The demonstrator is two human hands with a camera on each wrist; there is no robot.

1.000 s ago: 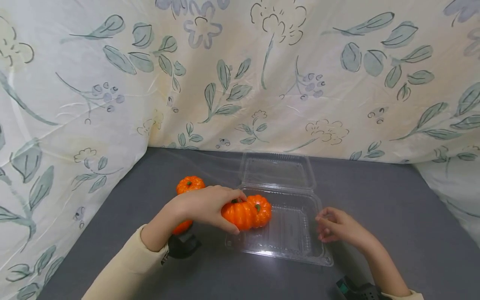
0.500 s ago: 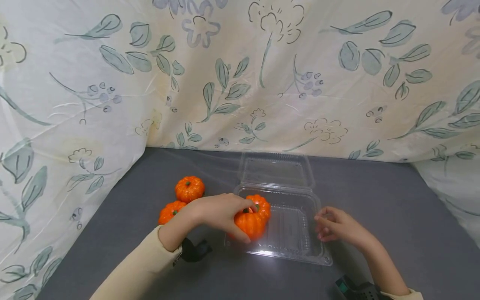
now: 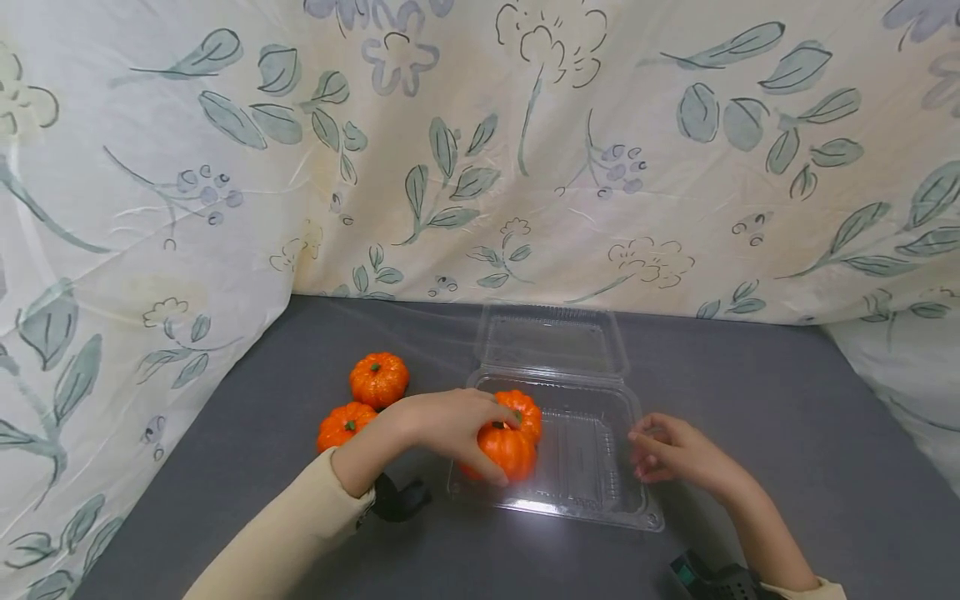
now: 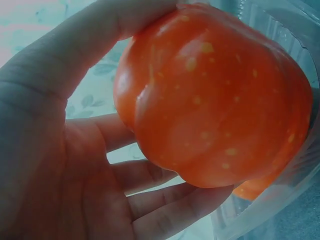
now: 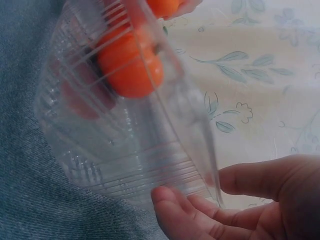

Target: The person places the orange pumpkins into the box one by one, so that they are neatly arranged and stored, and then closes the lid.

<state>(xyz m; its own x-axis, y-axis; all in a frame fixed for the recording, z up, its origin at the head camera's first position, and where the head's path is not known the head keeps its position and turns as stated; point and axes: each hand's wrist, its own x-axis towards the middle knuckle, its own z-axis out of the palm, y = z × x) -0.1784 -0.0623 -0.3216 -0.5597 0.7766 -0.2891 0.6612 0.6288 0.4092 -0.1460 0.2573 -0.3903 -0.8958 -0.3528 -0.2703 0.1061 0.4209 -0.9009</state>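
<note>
My left hand (image 3: 453, 425) grips a small orange pumpkin (image 3: 512, 455) over the left front part of a clear plastic clamshell container (image 3: 581, 471). In the left wrist view, the thumb lies along one side of this pumpkin (image 4: 215, 105) and the fingers spread under the other. Just behind it, a second orange pumpkin (image 3: 529, 412) sits inside the container, partly covered by the held one. At the container's right side, my right hand (image 3: 678, 454) holds the rim; in the right wrist view, thumb and fingers lie on either side of the clear wall (image 5: 212, 150).
Two more orange pumpkins, one farther back (image 3: 379, 380) and one nearer (image 3: 343, 425), stand left of the container on the dark grey tabletop (image 3: 787, 400). The container's lid (image 3: 555, 342) lies open toward the back. A floral cloth (image 3: 480, 167) hangs behind and at the sides.
My left hand has moved right and slightly toward the front with the pumpkin, uncovering the nearer pumpkin at the left. The right hand stays at the rim.
</note>
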